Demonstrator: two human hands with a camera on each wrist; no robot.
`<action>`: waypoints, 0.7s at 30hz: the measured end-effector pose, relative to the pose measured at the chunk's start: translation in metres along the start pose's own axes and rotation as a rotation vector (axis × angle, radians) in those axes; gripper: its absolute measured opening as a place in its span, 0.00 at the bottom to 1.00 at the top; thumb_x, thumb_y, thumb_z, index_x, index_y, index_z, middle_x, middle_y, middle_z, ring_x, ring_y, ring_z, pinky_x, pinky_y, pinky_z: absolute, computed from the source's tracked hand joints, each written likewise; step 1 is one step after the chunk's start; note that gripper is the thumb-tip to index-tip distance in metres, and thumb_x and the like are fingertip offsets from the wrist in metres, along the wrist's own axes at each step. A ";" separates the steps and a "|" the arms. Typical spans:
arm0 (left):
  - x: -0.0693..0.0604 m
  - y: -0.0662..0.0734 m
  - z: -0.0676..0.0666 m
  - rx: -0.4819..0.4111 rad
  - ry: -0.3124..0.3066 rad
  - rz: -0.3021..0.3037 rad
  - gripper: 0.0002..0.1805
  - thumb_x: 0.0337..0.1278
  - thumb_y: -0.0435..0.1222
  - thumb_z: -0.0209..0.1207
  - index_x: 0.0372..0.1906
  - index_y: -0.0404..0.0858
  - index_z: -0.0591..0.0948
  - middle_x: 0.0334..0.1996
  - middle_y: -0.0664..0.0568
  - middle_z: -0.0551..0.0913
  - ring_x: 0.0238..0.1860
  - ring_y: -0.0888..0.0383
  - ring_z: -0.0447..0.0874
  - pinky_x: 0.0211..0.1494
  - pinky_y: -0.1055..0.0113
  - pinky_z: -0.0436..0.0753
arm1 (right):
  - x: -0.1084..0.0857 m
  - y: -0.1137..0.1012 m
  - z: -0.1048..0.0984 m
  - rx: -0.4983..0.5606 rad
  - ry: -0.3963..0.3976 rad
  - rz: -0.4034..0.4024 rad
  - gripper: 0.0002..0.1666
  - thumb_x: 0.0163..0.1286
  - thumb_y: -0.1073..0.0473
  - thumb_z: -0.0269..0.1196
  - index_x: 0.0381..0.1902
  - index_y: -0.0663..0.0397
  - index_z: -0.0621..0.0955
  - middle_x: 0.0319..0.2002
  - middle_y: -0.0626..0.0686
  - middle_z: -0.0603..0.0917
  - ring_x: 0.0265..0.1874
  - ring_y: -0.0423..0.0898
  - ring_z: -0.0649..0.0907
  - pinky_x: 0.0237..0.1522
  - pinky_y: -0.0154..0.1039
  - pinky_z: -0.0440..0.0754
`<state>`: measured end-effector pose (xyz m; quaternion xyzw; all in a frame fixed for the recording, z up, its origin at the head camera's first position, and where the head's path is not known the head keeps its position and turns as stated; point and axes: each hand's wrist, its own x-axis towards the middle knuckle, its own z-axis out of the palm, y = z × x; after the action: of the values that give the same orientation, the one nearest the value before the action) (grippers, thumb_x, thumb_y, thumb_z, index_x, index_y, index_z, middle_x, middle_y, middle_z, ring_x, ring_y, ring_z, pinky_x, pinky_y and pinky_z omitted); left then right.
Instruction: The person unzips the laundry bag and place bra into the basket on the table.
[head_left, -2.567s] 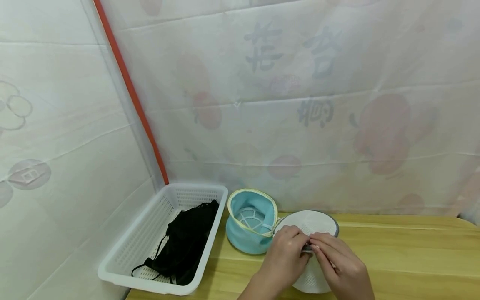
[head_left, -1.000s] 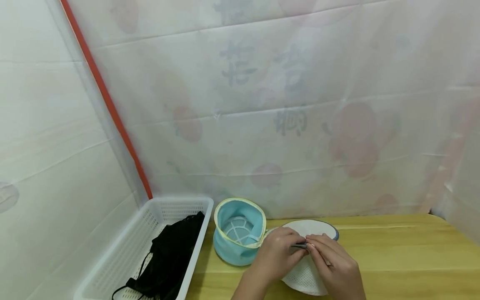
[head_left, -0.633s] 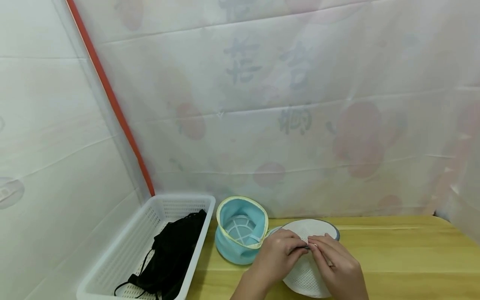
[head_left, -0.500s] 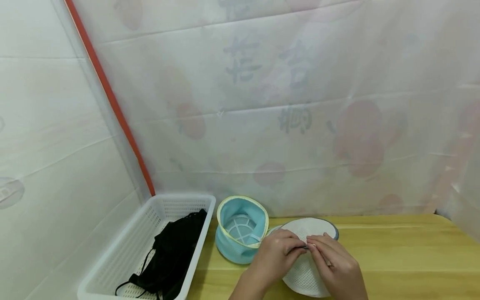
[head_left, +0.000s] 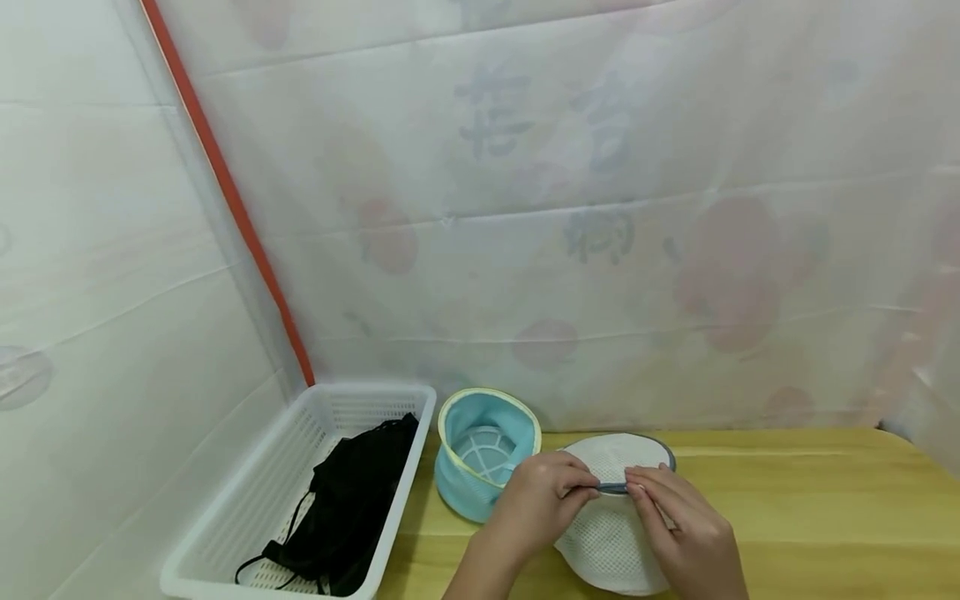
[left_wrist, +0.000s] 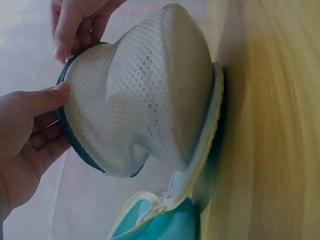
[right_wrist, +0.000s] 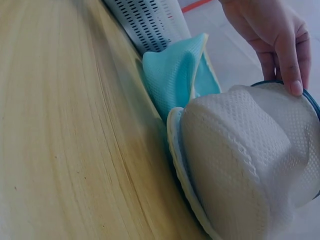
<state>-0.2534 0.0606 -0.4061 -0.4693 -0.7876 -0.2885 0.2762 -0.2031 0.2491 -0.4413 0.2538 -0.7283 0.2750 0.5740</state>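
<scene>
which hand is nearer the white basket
Left: the left hand pinches the dark rim of the white mesh bag, to the right of the white basket; the right hand pinches the same rim farther right.

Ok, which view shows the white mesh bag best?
The left wrist view: nearly the whole white mesh bag shows, with the left hand and right hand pinching its dark rim. The head view shows it from above, partly behind both hands; the right wrist view crops it at the right edge.

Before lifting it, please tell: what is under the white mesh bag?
Under the white mesh bag is a yellow-edged flap. Only its rim shows; its middle and the wooden table beneath it are covered.
</scene>
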 end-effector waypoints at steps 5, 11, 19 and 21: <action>0.001 0.002 -0.001 0.010 -0.046 0.020 0.01 0.53 0.37 0.71 0.32 0.45 0.91 0.33 0.63 0.87 0.36 0.73 0.82 0.42 0.89 0.74 | -0.001 0.000 -0.005 -0.006 0.015 -0.017 0.22 0.72 0.51 0.62 0.33 0.67 0.87 0.35 0.57 0.88 0.50 0.34 0.83 0.64 0.29 0.72; 0.002 0.002 0.000 -0.030 -0.062 -0.006 0.01 0.53 0.36 0.71 0.32 0.45 0.90 0.32 0.63 0.87 0.35 0.73 0.81 0.41 0.90 0.73 | 0.001 -0.001 -0.009 -0.010 -0.019 -0.005 0.21 0.71 0.51 0.62 0.34 0.66 0.88 0.36 0.57 0.88 0.50 0.35 0.83 0.64 0.28 0.71; -0.002 -0.005 -0.003 -0.064 -0.088 -0.018 0.02 0.52 0.37 0.71 0.32 0.45 0.90 0.32 0.63 0.87 0.37 0.73 0.81 0.41 0.90 0.73 | -0.001 -0.003 -0.005 -0.001 0.005 0.015 0.20 0.70 0.51 0.63 0.34 0.66 0.88 0.36 0.57 0.88 0.51 0.35 0.83 0.63 0.26 0.72; -0.004 -0.007 -0.004 -0.083 -0.089 -0.033 0.02 0.52 0.36 0.71 0.32 0.45 0.90 0.32 0.62 0.87 0.36 0.74 0.81 0.40 0.90 0.73 | -0.002 -0.003 -0.004 -0.002 0.001 0.024 0.20 0.70 0.51 0.63 0.35 0.65 0.88 0.36 0.57 0.88 0.52 0.35 0.83 0.62 0.25 0.72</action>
<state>-0.2572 0.0528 -0.4077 -0.4797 -0.7941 -0.3041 0.2164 -0.1978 0.2493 -0.4425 0.2445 -0.7313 0.2812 0.5712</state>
